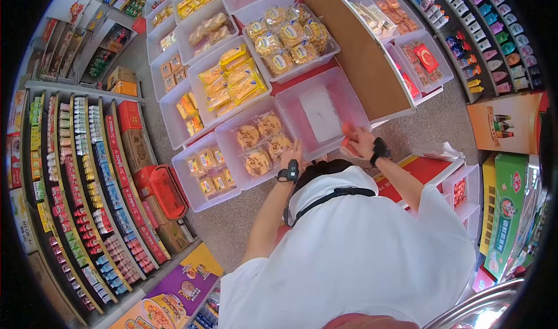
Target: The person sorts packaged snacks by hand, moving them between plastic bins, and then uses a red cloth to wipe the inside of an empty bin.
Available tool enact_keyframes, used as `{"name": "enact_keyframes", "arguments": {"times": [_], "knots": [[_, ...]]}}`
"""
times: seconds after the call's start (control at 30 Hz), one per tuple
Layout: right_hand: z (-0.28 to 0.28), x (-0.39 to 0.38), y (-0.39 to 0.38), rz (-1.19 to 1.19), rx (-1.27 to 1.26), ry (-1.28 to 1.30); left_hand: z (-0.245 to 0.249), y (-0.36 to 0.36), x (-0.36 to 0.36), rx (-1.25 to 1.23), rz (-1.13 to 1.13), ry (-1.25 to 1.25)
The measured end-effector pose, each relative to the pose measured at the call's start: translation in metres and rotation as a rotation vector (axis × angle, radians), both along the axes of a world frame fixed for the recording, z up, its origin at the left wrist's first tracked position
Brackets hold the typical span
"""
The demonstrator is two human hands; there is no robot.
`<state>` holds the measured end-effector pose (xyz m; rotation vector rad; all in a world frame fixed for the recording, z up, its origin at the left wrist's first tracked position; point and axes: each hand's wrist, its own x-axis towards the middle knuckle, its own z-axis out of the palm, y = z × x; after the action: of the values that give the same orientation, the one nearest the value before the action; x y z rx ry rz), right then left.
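Observation:
My left hand [293,154] has its fingers closed over the near rim of the translucent plastic bin [228,132], beside several packs of round cookies [257,161]. In my right hand [364,143] is a crumpled orange-red cloth [347,136], its exact kind blurred. That hand is at the near right side of another translucent bin [289,105], which has a white sheet [321,114] lying on its bottom. Both wrists wear black bands.
Behind stand bins of yellow-wrapped snacks [232,82] and bagged round pastries [290,35]. A brown board [363,50] rises at right. Smaller packs fill a bin [203,198] at left. Stocked shelves [87,195] line the left side, and a green carton [507,213] stands at right.

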<state>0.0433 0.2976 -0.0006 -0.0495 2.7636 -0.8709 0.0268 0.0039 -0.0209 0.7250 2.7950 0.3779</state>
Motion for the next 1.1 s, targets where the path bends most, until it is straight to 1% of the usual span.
{"name": "enact_keyframes", "arguments": {"times": [0.07, 0.1, 0.17, 0.27, 0.3, 0.33, 0.37, 0.4, 0.47, 0.53, 0.57, 0.6, 0.67, 0.77, 0.8, 0.87, 0.93, 1.0, 1.07, 1.1], "knots": [[-0.001, -0.003, 0.018, -0.112, 0.073, 0.004, -0.001, 0.0, 0.001, -0.033, -0.009, -0.003], [-0.002, -0.005, 0.017, -0.108, 0.074, 0.007, -0.001, 0.001, 0.001, -0.031, -0.004, 0.0], [-0.005, -0.005, 0.013, -0.221, 0.16, -0.029, -0.002, 0.001, 0.0, -0.051, 0.012, -0.047], [-0.024, -0.005, -0.002, -0.211, 0.158, 0.027, 0.004, 0.002, 0.0, -0.055, 0.018, -0.048], [-0.009, -0.005, -0.016, -0.237, 0.129, -0.074, 0.003, 0.001, 0.001, -0.058, 0.019, -0.041], [-0.021, -0.003, -0.022, -0.237, 0.125, -0.066, 0.002, 0.001, 0.001, -0.064, 0.004, -0.023], [-0.04, 0.0, -0.032, -0.179, 0.036, -0.045, 0.001, 0.001, 0.001, -0.069, -0.012, -0.004], [-0.041, 0.001, -0.041, -0.121, -0.051, -0.022, 0.004, 0.001, 0.001, -0.07, -0.012, 0.008], [-0.032, 0.008, -0.067, -0.049, -0.01, 0.028, 0.008, 0.001, 0.0, -0.037, 0.009, -0.05], [-0.019, 0.007, -0.091, 0.017, -0.046, -0.07, 0.005, 0.001, 0.001, -0.007, 0.016, -0.024], [-0.036, 0.009, -0.1, 0.071, -0.056, -0.048, 0.005, 0.002, 0.0, -0.017, 0.021, -0.062], [-0.033, 0.003, -0.111, 0.126, -0.066, -0.027, 0.007, 0.002, -0.001, -0.028, 0.025, -0.101], [-0.029, -0.001, -0.118, 0.157, 0.022, -0.135, 0.009, 0.0, 0.0, -0.032, -0.001, -0.051], [-0.034, -0.004, -0.116, 0.205, 0.048, -0.121, 0.005, 0.0, 0.0, -0.044, -0.015, -0.033], [-0.032, -0.003, -0.113, 0.195, 0.011, -0.094, 0.007, 0.0, 0.0, -0.041, -0.01, -0.024], [-0.027, 0.0, -0.105, 0.193, -0.025, -0.061, 0.012, 0.0, 0.003, 0.042, 0.018, -0.045], [-0.013, 0.001, -0.094, 0.134, -0.087, -0.029, 0.008, 0.0, 0.004, 0.059, 0.048, -0.008], [-0.038, 0.001, -0.069, 0.112, -0.052, -0.027, 0.006, 0.0, 0.002, -0.055, 0.002, -0.029], [-0.046, -0.002, -0.045, 0.041, -0.055, -0.054, 0.002, -0.001, 0.003, -0.056, -0.001, 0.002], [-0.038, -0.005, -0.034, 0.04, -0.054, -0.047, 0.002, -0.001, 0.004, -0.039, 0.004, -0.005]]}}
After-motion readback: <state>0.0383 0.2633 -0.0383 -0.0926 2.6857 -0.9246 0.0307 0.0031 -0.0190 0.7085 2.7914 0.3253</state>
